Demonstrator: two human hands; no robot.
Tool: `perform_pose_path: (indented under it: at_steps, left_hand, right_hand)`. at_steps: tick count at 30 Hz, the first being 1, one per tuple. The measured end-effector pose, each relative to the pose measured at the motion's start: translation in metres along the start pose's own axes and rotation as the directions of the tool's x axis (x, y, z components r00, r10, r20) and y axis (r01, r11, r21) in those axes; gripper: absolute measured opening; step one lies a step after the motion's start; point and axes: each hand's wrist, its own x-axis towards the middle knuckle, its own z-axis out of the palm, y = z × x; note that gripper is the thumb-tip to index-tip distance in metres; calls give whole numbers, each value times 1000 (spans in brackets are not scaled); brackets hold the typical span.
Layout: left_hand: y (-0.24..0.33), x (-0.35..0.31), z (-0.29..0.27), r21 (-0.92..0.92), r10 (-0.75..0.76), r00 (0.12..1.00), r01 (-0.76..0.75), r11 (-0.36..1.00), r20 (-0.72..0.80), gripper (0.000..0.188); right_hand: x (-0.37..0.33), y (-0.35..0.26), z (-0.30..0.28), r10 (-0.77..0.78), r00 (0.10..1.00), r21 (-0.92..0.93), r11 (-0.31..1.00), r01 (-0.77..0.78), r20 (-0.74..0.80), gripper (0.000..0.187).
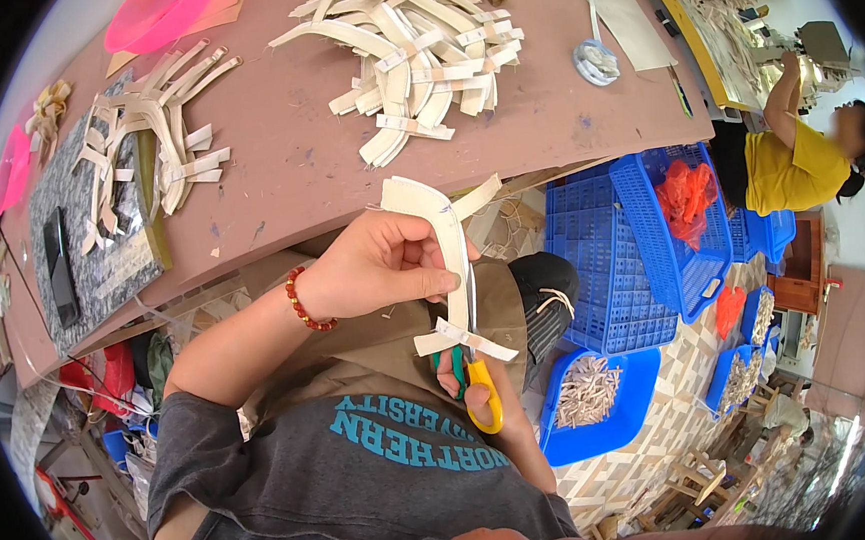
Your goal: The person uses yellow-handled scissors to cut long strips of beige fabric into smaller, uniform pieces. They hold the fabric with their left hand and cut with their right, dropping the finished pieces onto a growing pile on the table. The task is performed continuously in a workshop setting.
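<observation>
My left hand [392,268] is closed on a curved cream strip [439,214], pinching it between thumb and fingers just off the table's near edge. The strip looks like stiff cloth or webbing, with short tabs crossing it at the upper and lower ends. Below it, my right hand [492,406] grips scissors [483,395] with yellow and green handles. Their blades point up along the strip's right side, beside the lower tab; whether they are parted is hard to see. On the table beyond lies a heap of similar curved strips [402,46], with a smaller bunch [166,113] to the left.
The brown table [274,161] also bears a dark phone [61,266] and a pink bowl [159,18]. Blue crates [603,268] and a blue tub [639,421] of small offcuts stand at right. A person in yellow [807,169] sits near a sewing machine [819,52].
</observation>
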Motion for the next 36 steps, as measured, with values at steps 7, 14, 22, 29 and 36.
perform_pose_path:
  at_steps: [7,14,22,29,36]
  left_hand:
    - [4,0,2,10,-3,1000,2,1000,7,21]
    - [6,-1,0,6,-45,999,45,999,24,22]
    - [2,4,-5,-71,12,998,-16,997,-56,28]
    - [4,2,-1,-26,42,995,-45,999,-95,24]
    - [1,2,4,-93,58,996,-64,994,-67,22]
  right_hand:
    - [-6,27,-14,8,996,224,974,-28,91,81]
    - [-6,28,-18,-12,996,214,977,-8,92,53]
    - [-5,34,-20,-7,999,163,987,-1,50,26]
    - [-2,22,-12,-47,998,194,980,36,50,44]
    - [-2,26,-8,-57,998,241,969,51,20,55]
